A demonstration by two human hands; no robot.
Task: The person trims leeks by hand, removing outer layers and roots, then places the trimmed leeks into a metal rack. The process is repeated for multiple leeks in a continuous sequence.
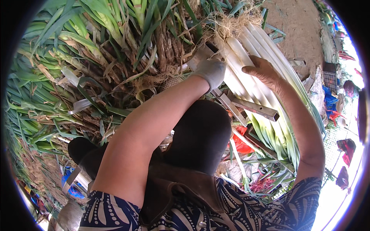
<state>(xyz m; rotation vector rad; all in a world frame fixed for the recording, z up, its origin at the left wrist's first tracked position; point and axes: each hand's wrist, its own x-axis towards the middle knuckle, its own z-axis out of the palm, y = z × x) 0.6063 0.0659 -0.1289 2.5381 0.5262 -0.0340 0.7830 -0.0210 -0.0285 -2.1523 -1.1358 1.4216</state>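
Observation:
My left hand (212, 72), in a pale knit glove, is curled at the near side of a row of peeled white leeks (241, 73), close to their roots; its fingertips are hidden, so I cannot tell what it holds. My bare right hand (264, 72) rests on top of the white stalks, thumb and forefinger apart. The leeks lie side by side on a metal frame of square tubes (255, 108), roots (231, 27) at the top and green leaves (274, 132) toward the lower right. A flat metal piece (201, 56) shows just beyond my left hand.
A large heap of unpeeled leeks (98, 52) with soil-brown stalks fills the left and top. My dark-clad knee (202, 130) is beside the frame. Below it lie a red plastic bag (242, 141) and loose leaves (260, 167). Bare earth (300, 29) shows at the upper right, a plastic crate (330, 79) beyond.

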